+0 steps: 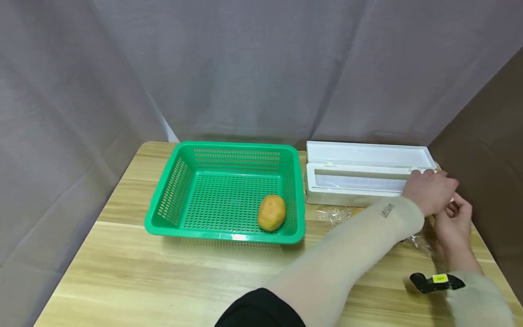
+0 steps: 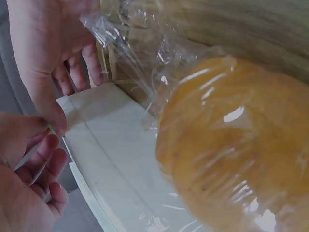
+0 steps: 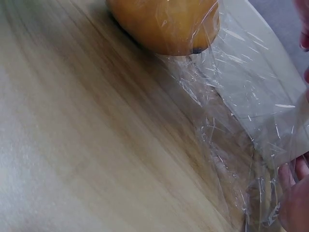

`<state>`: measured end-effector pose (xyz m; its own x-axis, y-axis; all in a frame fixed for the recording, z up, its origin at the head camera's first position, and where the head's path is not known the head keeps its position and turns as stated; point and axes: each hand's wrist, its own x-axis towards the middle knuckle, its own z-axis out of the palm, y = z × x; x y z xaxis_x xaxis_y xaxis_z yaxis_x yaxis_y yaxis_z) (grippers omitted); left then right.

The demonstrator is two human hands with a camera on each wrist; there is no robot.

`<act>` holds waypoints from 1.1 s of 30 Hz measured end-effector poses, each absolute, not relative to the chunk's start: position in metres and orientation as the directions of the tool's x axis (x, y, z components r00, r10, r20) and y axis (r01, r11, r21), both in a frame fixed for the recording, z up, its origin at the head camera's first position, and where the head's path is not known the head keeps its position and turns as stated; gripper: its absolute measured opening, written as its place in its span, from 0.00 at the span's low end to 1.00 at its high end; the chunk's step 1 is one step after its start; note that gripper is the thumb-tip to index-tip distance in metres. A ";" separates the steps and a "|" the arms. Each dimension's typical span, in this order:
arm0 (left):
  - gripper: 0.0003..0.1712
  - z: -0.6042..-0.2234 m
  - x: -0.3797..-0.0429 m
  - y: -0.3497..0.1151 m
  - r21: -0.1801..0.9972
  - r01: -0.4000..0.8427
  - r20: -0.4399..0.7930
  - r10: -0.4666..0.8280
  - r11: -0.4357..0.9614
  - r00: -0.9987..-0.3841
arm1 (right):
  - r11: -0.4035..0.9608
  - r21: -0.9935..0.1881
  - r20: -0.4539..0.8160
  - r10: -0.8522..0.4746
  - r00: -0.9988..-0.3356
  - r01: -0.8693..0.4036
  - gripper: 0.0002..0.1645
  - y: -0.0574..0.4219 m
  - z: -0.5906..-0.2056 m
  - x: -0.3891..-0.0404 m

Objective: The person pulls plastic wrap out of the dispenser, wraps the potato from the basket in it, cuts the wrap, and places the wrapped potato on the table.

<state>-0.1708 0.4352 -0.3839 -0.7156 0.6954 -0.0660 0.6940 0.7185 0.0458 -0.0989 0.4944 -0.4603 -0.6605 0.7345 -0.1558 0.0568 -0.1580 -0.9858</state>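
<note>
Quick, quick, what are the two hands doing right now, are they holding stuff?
Left hand: curled, but I can't tell whether it pinches anything.
Right hand: closed, seemingly holding the end of the white lidded box.

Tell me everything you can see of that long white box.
The white box looks like smooth plastic: long, narrow, with a rectangular opening on top and a lid raised open behind it. It stands on the table, right of the basket. Clear film overlaps its front. The left hand and right hand are at its right end; exact contact is hard to tell.
</note>
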 end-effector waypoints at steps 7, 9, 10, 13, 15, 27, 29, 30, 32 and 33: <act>0.15 -0.381 -0.174 0.428 0.081 0.670 -0.066 0.675 0.738 -0.735 | -0.154 -0.986 -0.158 0.750 -0.642 0.063 0.31 0.491 -0.458 -0.102; 0.15 -0.382 -0.174 0.428 0.088 0.669 -0.062 0.674 0.738 -0.736 | -0.150 -0.987 -0.154 0.749 -0.644 0.061 0.30 0.490 -0.458 -0.102; 0.14 -0.383 -0.174 0.428 0.093 0.666 -0.060 0.672 0.740 -0.738 | -0.151 -0.987 -0.155 0.748 -0.646 0.062 0.30 0.489 -0.458 -0.102; 0.13 -0.386 -0.177 0.431 0.097 0.662 -0.048 0.668 0.743 -0.743 | -0.148 -0.987 -0.149 0.744 -0.651 0.057 0.26 0.488 -0.459 -0.101; 0.12 -0.387 -0.178 0.432 0.098 0.659 -0.041 0.665 0.746 -0.746 | -0.147 -0.988 -0.147 0.745 -0.651 0.054 0.26 0.487 -0.460 -0.102; 0.10 -0.384 -0.175 0.440 0.089 0.677 -0.057 0.682 0.731 -0.729 | -0.110 -0.989 -0.146 0.753 -0.641 0.096 0.20 0.487 -0.457 -0.098; 0.11 -0.382 -0.174 0.441 0.094 0.679 -0.062 0.685 0.728 -0.726 | -0.109 -0.987 -0.160 0.752 -0.639 0.118 0.21 0.488 -0.455 -0.097; 0.11 -0.381 -0.174 0.441 0.098 0.678 -0.066 0.685 0.728 -0.726 | -0.109 -0.986 -0.164 0.752 -0.638 0.125 0.21 0.489 -0.455 -0.096; 0.12 -0.380 -0.173 0.441 0.102 0.677 -0.068 0.684 0.729 -0.726 | -0.113 -0.983 -0.181 0.747 -0.640 0.145 0.22 0.490 -0.453 -0.095; 0.13 -0.379 -0.173 0.441 0.103 0.677 -0.068 0.684 0.729 -0.726 | -0.121 -0.980 -0.193 0.743 -0.641 0.155 0.22 0.491 -0.453 -0.095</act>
<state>-0.1732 0.4408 -0.3789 -0.7262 0.6841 -0.0679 0.6770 0.7288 0.1025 -0.0948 0.4912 -0.4527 -0.6413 0.7426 -0.1930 0.1548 -0.1212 -0.9805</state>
